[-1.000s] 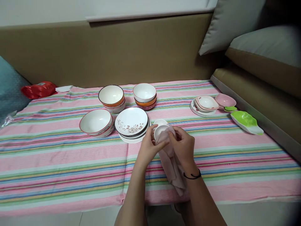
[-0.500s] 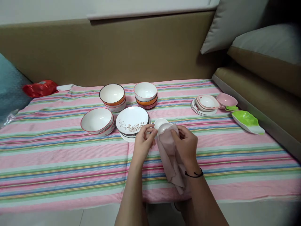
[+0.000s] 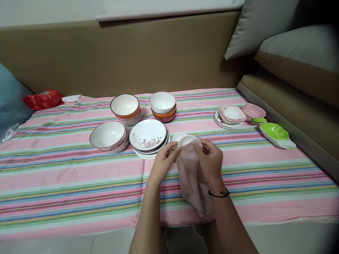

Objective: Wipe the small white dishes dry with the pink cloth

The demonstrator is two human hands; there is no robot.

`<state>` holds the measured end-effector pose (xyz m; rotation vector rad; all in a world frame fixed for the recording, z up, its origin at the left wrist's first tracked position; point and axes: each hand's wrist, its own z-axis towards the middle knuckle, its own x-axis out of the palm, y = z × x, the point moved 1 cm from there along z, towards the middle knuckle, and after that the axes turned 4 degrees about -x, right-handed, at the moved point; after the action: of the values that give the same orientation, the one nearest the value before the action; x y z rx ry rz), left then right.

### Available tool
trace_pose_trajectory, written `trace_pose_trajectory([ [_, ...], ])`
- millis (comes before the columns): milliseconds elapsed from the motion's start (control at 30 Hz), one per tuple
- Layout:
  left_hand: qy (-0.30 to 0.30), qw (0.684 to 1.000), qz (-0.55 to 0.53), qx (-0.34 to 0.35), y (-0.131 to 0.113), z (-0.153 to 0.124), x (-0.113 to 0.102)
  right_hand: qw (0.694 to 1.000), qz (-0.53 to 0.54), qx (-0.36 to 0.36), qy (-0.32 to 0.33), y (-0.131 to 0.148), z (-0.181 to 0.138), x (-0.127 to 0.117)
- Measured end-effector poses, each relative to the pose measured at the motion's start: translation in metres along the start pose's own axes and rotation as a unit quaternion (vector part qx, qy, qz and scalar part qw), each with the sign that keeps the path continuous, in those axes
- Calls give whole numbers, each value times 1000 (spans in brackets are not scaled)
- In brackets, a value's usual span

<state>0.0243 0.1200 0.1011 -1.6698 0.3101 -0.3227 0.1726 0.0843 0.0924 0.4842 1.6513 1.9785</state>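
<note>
A small white bowl [image 3: 186,140] is held up between my two hands over the bed-like surface. My left hand [image 3: 164,159] pinches its left edge with thumb and fingers. Closed around a dusty-pink cloth [image 3: 191,176], my right hand [image 3: 211,158] presses the fabric against the bowl's right side with the thumb in front. The cloth hangs down and covers the lower part of the bowl. Just behind it lies another small white dish [image 3: 178,136], partly hidden. A stack of plates [image 3: 148,134], the top one with brown flowers, stands beside my left hand.
Stacked bowls [image 3: 108,135] stand at the left, with more bowl stacks [image 3: 162,102] behind. To the right are small plates and dishes [image 3: 233,114], pink bowls [image 3: 254,111] and a green leaf-shaped dish [image 3: 277,134]. A red package [image 3: 43,100] lies far left on the striped cloth [image 3: 92,187].
My left fingers have closed onto the bowl's left edge, where they were apart before. The bowl has tipped slightly, and the cloth has shifted a little. The view has moved slightly.
</note>
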Motion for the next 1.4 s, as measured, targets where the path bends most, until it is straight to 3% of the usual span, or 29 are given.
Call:
trace_pose_trajectory([
  [200, 3, 1000, -4, -8, -2, -2, 4, 999, 0, 3, 52, -1, -1, 2],
  [400, 9, 1000, 9, 8, 0, -1, 6, 996, -66, -42, 44, 2, -4, 4],
  [667, -26, 996, 84, 29, 1, 0, 4, 981, -130, -102, 105, -2, -3, 4],
  [867, -47, 992, 111, 42, 3, 0, 9, 985, -133, -86, 74, -3, -3, 5],
  [967, -97, 989, 105, 48, 5, 1, 11, 985, -115, -72, 104, -4, -3, 7],
  [1067, -100, 988, 104, 62, 7, 2, 10, 985, -79, -38, 146, -7, -3, 9],
  [1233, -125, 985, 97, 70, 9, 4, 6, 993, -17, 5, 119, -5, -4, 11],
  [1400, -163, 980, 97, 66, 12, 5, 5, 989, -54, 13, 134, -2, -6, 13],
])
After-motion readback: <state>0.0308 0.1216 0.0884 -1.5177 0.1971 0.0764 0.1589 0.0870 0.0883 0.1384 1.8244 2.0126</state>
